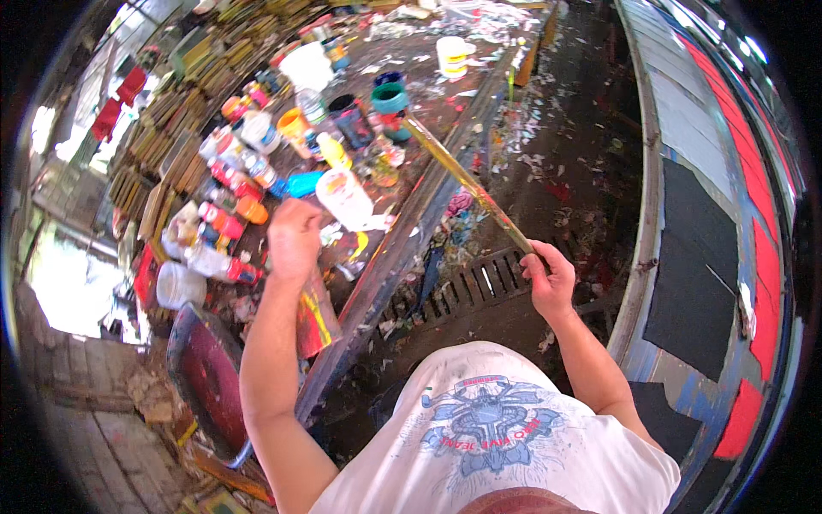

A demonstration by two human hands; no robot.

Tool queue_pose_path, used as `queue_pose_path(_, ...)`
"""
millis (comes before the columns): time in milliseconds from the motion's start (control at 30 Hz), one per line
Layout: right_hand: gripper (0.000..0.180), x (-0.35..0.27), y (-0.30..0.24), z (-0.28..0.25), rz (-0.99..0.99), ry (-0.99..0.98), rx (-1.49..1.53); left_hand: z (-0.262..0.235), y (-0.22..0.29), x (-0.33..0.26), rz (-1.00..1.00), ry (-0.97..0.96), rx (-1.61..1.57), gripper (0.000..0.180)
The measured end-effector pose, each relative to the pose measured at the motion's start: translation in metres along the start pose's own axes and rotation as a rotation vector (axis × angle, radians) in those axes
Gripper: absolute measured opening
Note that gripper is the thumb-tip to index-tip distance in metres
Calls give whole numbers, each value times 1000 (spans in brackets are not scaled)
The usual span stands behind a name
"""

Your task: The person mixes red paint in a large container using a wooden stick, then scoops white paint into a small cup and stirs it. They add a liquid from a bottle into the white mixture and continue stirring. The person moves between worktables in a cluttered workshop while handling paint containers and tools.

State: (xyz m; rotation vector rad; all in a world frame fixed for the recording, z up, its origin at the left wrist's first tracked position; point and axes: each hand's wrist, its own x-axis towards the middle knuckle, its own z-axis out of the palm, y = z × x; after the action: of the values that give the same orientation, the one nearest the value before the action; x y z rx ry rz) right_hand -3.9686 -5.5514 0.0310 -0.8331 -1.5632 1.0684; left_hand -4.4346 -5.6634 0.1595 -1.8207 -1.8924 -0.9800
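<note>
My right hand (550,272) is closed on the near end of a long, narrow, yellowish paint-stained bar (469,182). The bar slants up and left across the table edge, its far end beside a teal tub (390,101). Over the cluttered table, my left hand (294,236) has its fingers curled in; what they hold, if anything, is hidden. A white container (344,197) and a blue bottle (305,183) are just beyond it. Partly behind my left wrist is a flat red piece with yellow streaks (315,319).
Several paint bottles, including an orange one (251,209), crowd the paint-stained table (411,227). A dark red-lined basin (205,368) stands at the lower left. On the right, a long bench (648,257) carries black fabric pieces (692,274) and red ones (741,420). Scraps litter the floor between.
</note>
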Motion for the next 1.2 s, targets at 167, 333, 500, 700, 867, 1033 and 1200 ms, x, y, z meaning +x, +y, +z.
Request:
queue_pose_path(167,24,-3,10,-53,46,193,-28,137,34,75,130,-95,-123,8)
queue_pose_path(333,24,-15,25,-92,92,355,-100,260,68,140,146,-55,-370,6)
queue_pose_path(500,24,5,48,-120,124,497,-139,366,97,198,57,-102,-500,20)
queue_pose_path(700,26,85,74,-138,161,541,-165,454,112,297,-681,-612,-1490,130)
queue_pose_path(867,27,160,95,-146,110,540,-237,518,110,372,-715,-511,-1899,122)
queue_pose_path(1033,27,214,115,-162,190,586,-222,569,120,433,-726,-524,-2010,102)
queue_pose_path(1200,26,273,163,-201,245,625,-169,626,129,484,-657,-463,-1789,63)
